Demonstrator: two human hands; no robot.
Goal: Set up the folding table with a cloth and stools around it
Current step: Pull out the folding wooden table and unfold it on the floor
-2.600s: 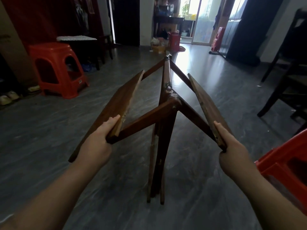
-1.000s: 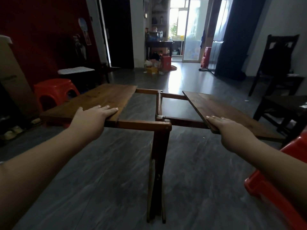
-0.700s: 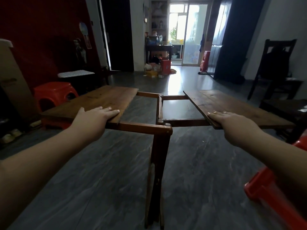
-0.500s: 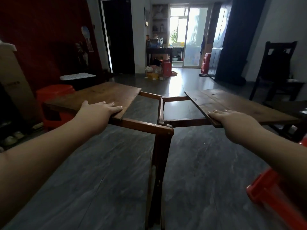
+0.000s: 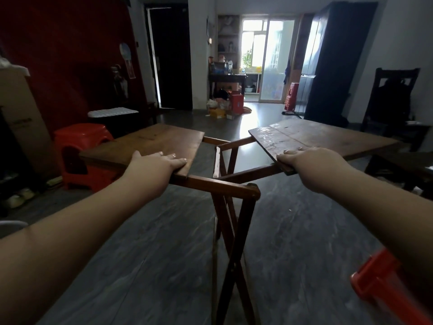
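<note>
A dark wooden folding table stands before me, its two top boards raised level with a gap between them. My left hand point(image 5: 155, 164) grips the near edge of the left board point(image 5: 161, 139). My right hand point(image 5: 307, 160) grips the near corner of the right board point(image 5: 316, 136). The crossed legs point(image 5: 230, 233) spread a little below the centre rail. A red plastic stool point(image 5: 82, 153) stands behind the left board. Part of another red stool point(image 5: 377, 287) shows at the lower right. No cloth is in view.
Dark wooden chairs point(image 5: 393, 109) stand at the right. A cardboard box point(image 5: 21, 118) and shoes point(image 5: 16, 197) are at the left wall. Boxes and clutter point(image 5: 227, 106) lie near the far doorway. Grey floor point(image 5: 145, 254) spreads around the table.
The two boards swung up from a steep slant to level. The legs have since begun to spread apart, and the boards have moved slightly outward with my hands still on them.
</note>
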